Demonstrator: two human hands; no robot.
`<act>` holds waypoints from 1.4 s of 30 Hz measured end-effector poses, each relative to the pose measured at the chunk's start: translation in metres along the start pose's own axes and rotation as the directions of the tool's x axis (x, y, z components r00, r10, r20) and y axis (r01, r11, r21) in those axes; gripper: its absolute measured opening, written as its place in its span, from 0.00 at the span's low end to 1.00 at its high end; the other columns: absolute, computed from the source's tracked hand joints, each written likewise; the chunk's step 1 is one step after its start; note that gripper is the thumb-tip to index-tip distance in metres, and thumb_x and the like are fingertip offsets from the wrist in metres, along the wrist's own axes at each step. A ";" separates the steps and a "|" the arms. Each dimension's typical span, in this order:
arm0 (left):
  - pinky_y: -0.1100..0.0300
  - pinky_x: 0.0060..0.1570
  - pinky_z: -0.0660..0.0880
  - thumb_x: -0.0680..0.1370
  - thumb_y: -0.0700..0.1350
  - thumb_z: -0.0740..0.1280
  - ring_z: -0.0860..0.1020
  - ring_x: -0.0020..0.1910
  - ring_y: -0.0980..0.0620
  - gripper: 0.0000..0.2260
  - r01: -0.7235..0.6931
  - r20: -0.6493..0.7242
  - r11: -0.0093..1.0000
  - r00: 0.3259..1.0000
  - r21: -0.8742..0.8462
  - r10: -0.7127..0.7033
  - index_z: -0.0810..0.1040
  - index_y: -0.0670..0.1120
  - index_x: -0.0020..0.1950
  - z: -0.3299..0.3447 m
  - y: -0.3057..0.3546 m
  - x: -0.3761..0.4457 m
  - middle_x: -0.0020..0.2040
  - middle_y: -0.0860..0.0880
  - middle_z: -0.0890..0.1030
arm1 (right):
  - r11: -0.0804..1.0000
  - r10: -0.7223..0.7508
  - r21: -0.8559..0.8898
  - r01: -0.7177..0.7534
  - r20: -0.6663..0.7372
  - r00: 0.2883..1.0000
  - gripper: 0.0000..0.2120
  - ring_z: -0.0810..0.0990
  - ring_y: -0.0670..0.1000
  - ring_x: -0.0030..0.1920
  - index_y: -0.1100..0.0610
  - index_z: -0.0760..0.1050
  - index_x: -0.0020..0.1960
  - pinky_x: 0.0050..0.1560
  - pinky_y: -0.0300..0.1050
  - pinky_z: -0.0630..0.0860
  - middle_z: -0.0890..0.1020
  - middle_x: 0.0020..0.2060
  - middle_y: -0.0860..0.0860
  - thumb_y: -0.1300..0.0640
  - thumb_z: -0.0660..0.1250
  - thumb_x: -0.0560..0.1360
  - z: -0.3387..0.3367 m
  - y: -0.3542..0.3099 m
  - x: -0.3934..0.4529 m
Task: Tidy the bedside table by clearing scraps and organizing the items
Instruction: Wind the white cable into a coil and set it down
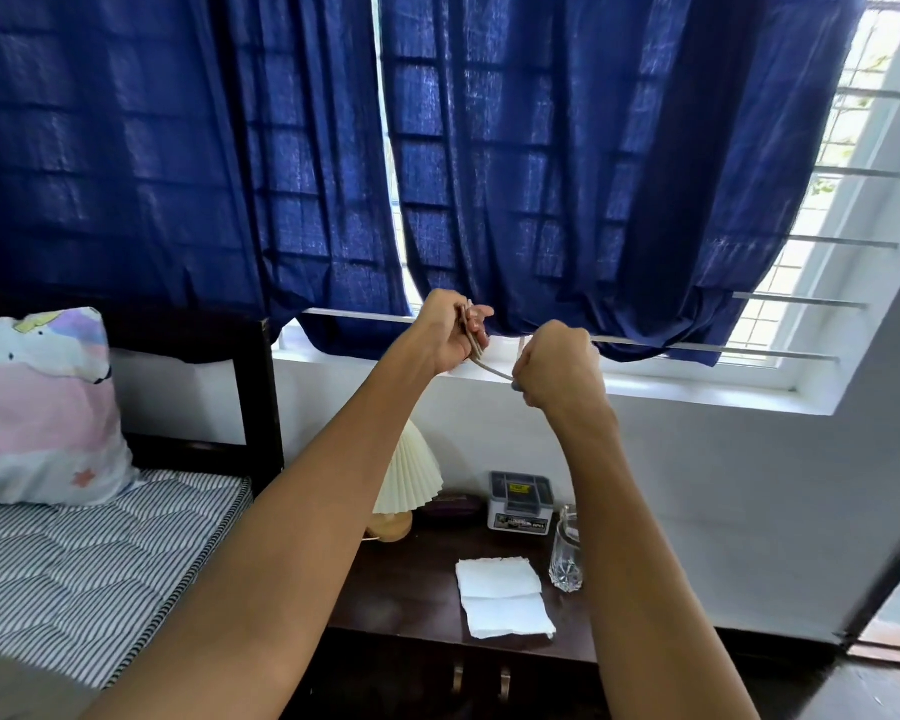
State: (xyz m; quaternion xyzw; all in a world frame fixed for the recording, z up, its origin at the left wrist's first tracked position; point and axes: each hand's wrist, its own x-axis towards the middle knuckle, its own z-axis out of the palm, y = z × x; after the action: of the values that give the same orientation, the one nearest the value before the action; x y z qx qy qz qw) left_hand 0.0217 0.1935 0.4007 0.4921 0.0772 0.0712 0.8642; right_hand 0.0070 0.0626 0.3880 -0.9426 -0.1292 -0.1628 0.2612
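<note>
Both my hands are raised in front of the window sill, well above the dark wooden bedside table [406,589]. My left hand [450,330] is closed on a folded bundle of thin grey cord [473,339]. A short stretch of that cord [494,371] runs to my right hand [557,363], which is a fist closed on its other part. On the table lie a white folded paper tissue [502,597], a clear cut-glass tumbler [566,556], a grey box [519,501], a dark flat case [450,504] and a lamp with a pleated cream shade [411,475].
A bed with a striped mattress [100,553] and a pastel pillow [37,407] stands left of the table, with a dark headboard [255,397]. Blue curtains [541,174] hang over the barred window. A doorway [894,615] opens at the right.
</note>
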 end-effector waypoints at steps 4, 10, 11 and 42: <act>0.64 0.33 0.64 0.77 0.37 0.48 0.61 0.27 0.57 0.19 0.053 0.052 0.999 0.997 -0.007 -0.052 0.69 0.28 0.62 0.004 0.008 -0.007 0.27 0.51 0.65 | 0.998 0.059 -0.030 -0.061 -0.056 0.997 0.06 0.78 0.59 0.46 0.62 0.73 0.46 0.40 0.46 0.71 0.78 0.45 0.59 0.68 0.67 0.71 0.008 0.005 0.000; 0.64 0.31 0.66 0.77 0.37 0.48 0.61 0.26 0.57 0.17 0.040 0.077 0.999 0.996 0.017 -0.041 0.70 0.30 0.57 0.013 0.007 -0.012 0.28 0.51 0.63 | 0.992 0.126 0.012 -0.126 0.019 0.992 0.08 0.81 0.60 0.48 0.64 0.74 0.49 0.40 0.46 0.74 0.82 0.47 0.61 0.66 0.68 0.71 0.027 0.017 -0.004; 0.63 0.31 0.65 0.77 0.36 0.48 0.61 0.26 0.57 0.16 0.024 0.056 1.000 0.998 0.018 -0.025 0.70 0.31 0.57 0.014 0.005 -0.011 0.29 0.50 0.63 | 0.991 0.131 0.025 -0.132 0.028 0.991 0.08 0.82 0.60 0.48 0.64 0.73 0.49 0.41 0.47 0.75 0.82 0.47 0.61 0.66 0.68 0.71 0.026 0.015 -0.005; 0.63 0.45 0.71 0.76 0.68 0.35 0.77 0.37 0.55 0.42 -0.161 0.332 0.778 0.941 0.607 -0.064 0.83 0.44 0.43 0.021 -0.030 -0.014 0.39 0.45 0.82 | 0.853 -0.345 0.425 0.301 0.028 0.938 0.06 0.82 0.51 0.37 0.49 0.82 0.34 0.46 0.48 0.80 0.84 0.33 0.54 0.50 0.78 0.62 -0.049 0.028 0.023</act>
State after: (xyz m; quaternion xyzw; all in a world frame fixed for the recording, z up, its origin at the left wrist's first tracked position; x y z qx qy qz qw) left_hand 0.0139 0.1582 0.3866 0.7574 -0.0642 -0.0203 0.6495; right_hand 0.0253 0.0170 0.4232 -0.8374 -0.3307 -0.1243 0.4171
